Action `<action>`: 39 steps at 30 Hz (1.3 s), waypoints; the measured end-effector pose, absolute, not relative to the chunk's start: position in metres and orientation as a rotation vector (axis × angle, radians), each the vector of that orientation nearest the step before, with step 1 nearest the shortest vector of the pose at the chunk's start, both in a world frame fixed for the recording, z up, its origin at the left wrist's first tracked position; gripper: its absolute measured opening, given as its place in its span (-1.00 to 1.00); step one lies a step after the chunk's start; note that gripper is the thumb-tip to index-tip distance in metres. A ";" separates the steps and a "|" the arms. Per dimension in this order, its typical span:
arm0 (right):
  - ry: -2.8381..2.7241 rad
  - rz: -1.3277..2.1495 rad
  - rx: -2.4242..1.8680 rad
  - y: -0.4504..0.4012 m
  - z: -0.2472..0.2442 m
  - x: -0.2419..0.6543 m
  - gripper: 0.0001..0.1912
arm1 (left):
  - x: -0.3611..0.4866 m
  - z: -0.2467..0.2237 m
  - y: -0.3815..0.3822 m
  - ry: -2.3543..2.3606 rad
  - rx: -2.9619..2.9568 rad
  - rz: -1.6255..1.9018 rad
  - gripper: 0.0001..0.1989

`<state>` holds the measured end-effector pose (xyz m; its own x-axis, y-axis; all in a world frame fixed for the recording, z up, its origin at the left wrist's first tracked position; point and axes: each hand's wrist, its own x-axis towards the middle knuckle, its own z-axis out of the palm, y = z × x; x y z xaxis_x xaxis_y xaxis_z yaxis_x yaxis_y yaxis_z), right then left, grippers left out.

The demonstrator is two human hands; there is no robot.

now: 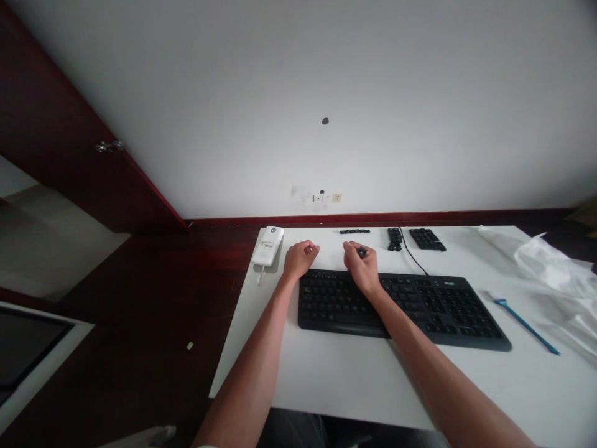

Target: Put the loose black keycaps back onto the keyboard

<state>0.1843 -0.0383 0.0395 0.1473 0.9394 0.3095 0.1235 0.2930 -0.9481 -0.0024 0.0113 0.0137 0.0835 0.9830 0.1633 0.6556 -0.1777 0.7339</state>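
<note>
A black keyboard (345, 311) lies across the white table, and its cable runs to the back edge. Above its back left corner is my left hand (301, 257), fingers curled in and thumb against them; what they hold, if anything, is too small to name. My right hand (362, 264) is closed over the keyboard's back edge, with a small black keycap (362, 251) showing in its fingers. Loose black keycaps stand grouped behind: a short row (355, 231), a narrow cluster (394, 239) and a wider block (426, 239).
A white device (267, 246) with a strap lies at the table's back left. Right of the keyboard is a blue brush (527, 325), beside crumpled white plastic (541, 261). The white table (336, 379) stands near a wall with sockets (336, 198); a dark red door (69, 137) is at left.
</note>
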 end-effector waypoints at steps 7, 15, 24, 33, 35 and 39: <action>-1.470 0.171 -1.616 -0.017 0.041 0.244 -0.61 | -0.003 0.009 0.012 1.581 1.881 0.949 -0.72; -1.877 0.322 -1.689 -0.008 0.017 0.253 -0.66 | -0.003 0.010 0.012 1.599 1.889 0.911 -0.71; -1.934 0.404 -1.432 -0.017 0.033 0.252 -0.83 | -0.003 0.009 0.012 1.589 1.897 0.924 -0.72; -1.953 0.570 -1.300 -0.036 0.055 0.279 -0.78 | -0.002 0.013 0.010 1.584 1.903 0.919 -0.73; -1.945 0.582 -1.284 -0.037 0.055 0.283 -0.74 | -0.002 0.013 0.010 1.581 1.910 0.918 -0.73; -1.997 0.589 -1.269 -0.040 0.054 0.288 -0.73 | -0.001 0.012 0.011 1.570 1.910 0.928 -0.73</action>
